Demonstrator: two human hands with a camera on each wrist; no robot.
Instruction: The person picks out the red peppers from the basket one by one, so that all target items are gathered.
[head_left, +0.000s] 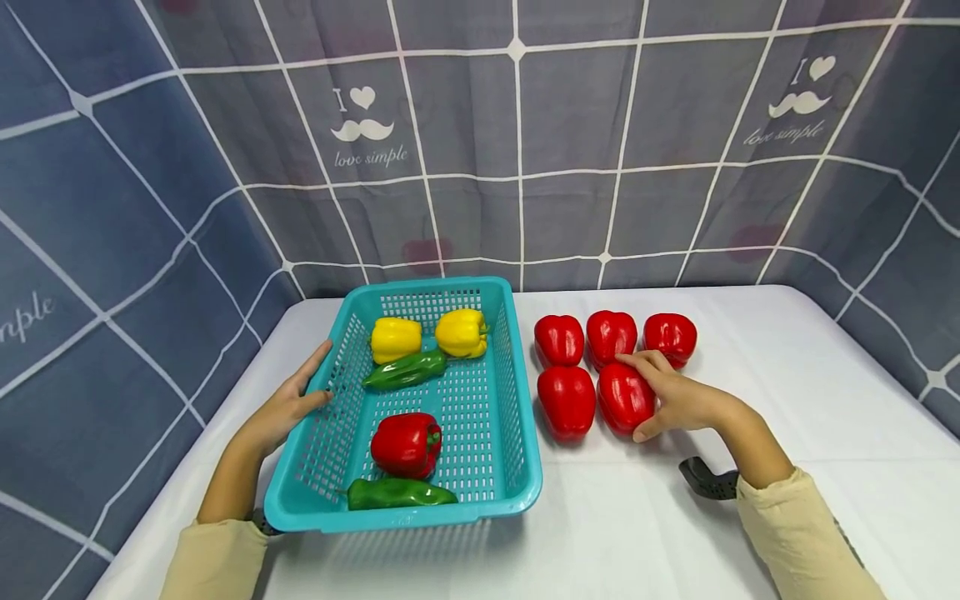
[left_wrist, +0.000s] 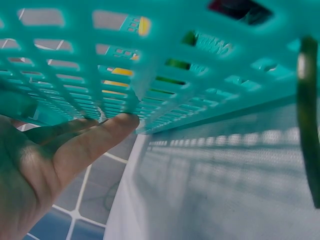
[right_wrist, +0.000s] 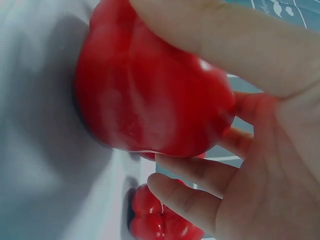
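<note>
On the right, my right hand (head_left: 678,400) grips a glossy red bell pepper (head_left: 624,398), thumb on the near side and fingers round the far side. In the right wrist view this bell pepper (right_wrist: 150,90) fills the space between thumb and fingers, close against the white cloth. My left hand (head_left: 283,408) is at the left side of a turquoise plastic basket (head_left: 525,417), its fairly straight fingers touching the rim and wall. Inside the basket are two yellow bell peppers (head_left: 396,339), two long green peppers (head_left: 401,493) and a red bell pepper (head_left: 405,444).
Beside the gripped pepper lies another red bell pepper (head_left: 566,403). Behind it a row of three stands, with one red bell pepper (head_left: 670,337) at its right end. A white cloth (head_left: 600,525) covers the table. Grey checked curtains (head_left: 577,117) enclose the back and sides.
</note>
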